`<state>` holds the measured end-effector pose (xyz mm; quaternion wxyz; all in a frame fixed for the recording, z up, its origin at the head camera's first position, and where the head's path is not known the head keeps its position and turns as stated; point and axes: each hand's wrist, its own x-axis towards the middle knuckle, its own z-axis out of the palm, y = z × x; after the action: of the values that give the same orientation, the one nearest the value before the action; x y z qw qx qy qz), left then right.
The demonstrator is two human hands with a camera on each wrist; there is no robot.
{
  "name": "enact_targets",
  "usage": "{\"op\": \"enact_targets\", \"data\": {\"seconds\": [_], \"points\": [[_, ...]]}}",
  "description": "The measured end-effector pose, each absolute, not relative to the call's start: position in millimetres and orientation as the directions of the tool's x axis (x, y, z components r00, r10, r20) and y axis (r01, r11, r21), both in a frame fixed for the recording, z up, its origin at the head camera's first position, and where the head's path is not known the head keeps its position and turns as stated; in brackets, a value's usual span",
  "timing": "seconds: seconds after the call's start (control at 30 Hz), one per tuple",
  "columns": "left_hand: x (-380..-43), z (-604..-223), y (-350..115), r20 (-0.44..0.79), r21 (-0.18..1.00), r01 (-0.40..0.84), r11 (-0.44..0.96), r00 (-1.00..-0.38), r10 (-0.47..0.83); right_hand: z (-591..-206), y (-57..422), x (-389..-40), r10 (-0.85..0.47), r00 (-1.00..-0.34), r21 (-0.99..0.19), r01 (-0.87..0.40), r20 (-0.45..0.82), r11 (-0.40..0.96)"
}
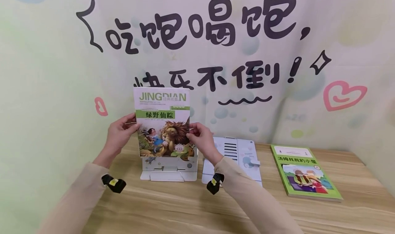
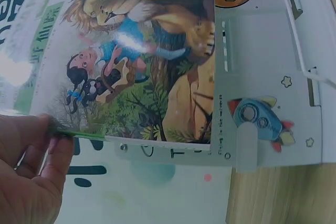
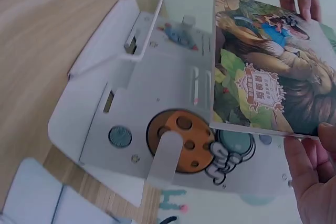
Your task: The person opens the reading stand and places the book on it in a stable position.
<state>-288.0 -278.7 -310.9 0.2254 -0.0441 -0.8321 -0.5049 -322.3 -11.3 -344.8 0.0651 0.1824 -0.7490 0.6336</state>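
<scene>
A paperback book (image 1: pixel 163 134) with a lion and a girl on its cover is held upright between both hands. My left hand (image 1: pixel 118 135) pinches its left edge, thumb on the cover. The right hand (image 1: pixel 204 141) pinches the opposite edge; in the right wrist view its thumb also lies on the cover. Behind the book stands a white book stand (image 1: pixel 169 175) with printed space pictures. The book's bottom edge is above the stand's front ledge, and its upper part hides most of the back plate. A rocket print (image 2: pixel 257 119) shows beside the book in the left wrist view.
A second white stand (image 1: pixel 229 148), folded flat with slots, lies on the wooden table (image 1: pixel 148 206) right of the first, partly behind the right forearm. Further right lies a green-covered book (image 1: pixel 305 174). A printed cloth (image 1: pixel 333 38) hangs behind the table.
</scene>
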Motion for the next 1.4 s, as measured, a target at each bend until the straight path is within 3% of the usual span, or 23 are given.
{"op": "enact_targets", "data": {"seconds": [0.23,0.73,1.03,1.4], "points": [[-301.3,-323.2,-270.9,0.462,0.817,0.335,0.469,-0.867,-0.185,-353.7,-6.0,-333.8,-0.157,-0.906,-0.874,-0.422,0.394,0.240],[-304.5,-356.0,-276.3,0.424,0.803,0.303,0.514,-0.895,-0.135,-380.3,-5.6,-333.1,-0.221,-0.860,-0.720,-0.507,0.460,0.473],[-304.7,-377.4,-286.0,0.359,0.798,0.259,0.544,-0.930,-0.083,-395.0,-9.8,-326.3,-0.274,-0.836,-0.555,-0.526,0.475,0.645],[-302.1,-383.8,-283.7,0.330,0.815,0.223,0.534,-0.937,-0.112,-402.7,-13.0,-320.3,-0.238,-0.847,-0.494,-0.481,0.476,0.725]]}}
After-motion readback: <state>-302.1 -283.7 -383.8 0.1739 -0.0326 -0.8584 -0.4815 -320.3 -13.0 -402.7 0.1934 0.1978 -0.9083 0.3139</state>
